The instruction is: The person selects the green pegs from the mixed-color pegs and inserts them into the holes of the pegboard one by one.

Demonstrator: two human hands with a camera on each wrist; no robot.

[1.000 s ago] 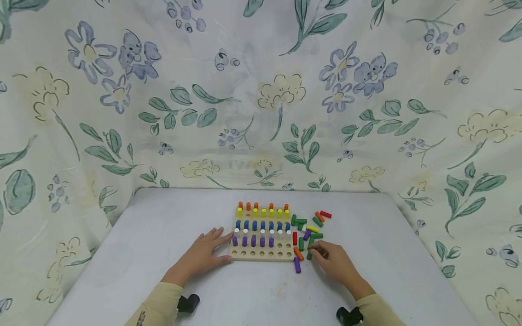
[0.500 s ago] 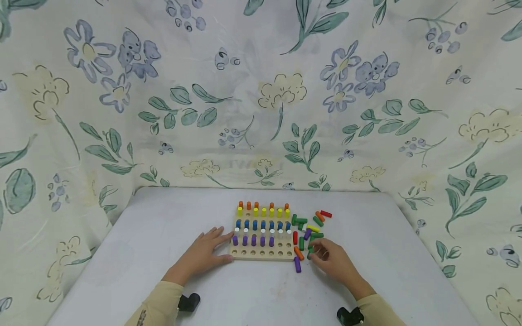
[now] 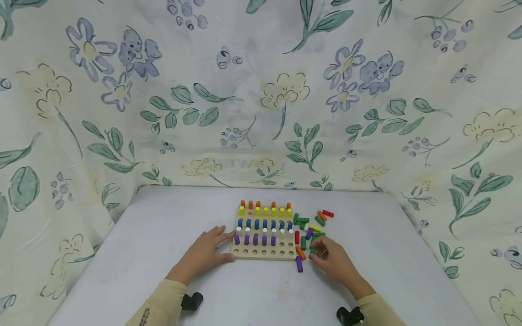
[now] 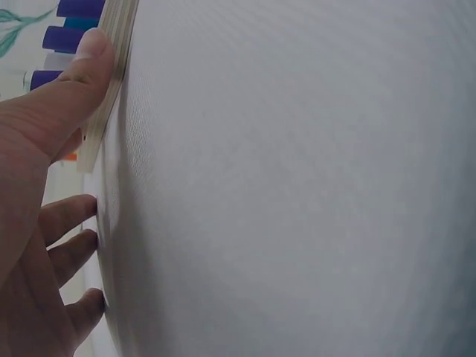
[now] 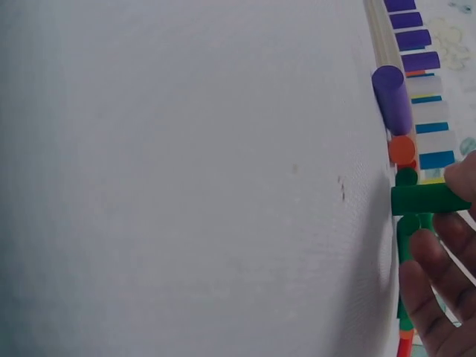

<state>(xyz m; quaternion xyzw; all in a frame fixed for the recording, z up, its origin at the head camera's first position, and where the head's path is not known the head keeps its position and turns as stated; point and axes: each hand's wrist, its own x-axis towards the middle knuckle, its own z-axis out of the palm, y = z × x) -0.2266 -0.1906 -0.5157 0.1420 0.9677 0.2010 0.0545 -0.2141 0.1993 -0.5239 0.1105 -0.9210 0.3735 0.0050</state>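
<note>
– Pinching anything, that right hand [image 3: 332, 258]?
– Yes, a green peg [image 5: 428, 199], between thumb and fingertips, closed no further than its thickness
– And the left hand [image 3: 208, 249]?
– Fingers spread, grasping nothing; thumb and forefinger touch the left end of the wooden pegboard [image 3: 265, 258]
– How does the green peg stand?
– Long axis upright, like the seated pegs; whether its foot touches the bench [image 3: 253, 290], I can't tell
– And the board from there?
– Leftward; the right hand is nearer the right end of its unfilled front row. I'd judge everything turns on that sideways gap, where an orange peg [image 3: 300, 252] lies, a purple peg [image 3: 299, 264] just nearer the person
</note>
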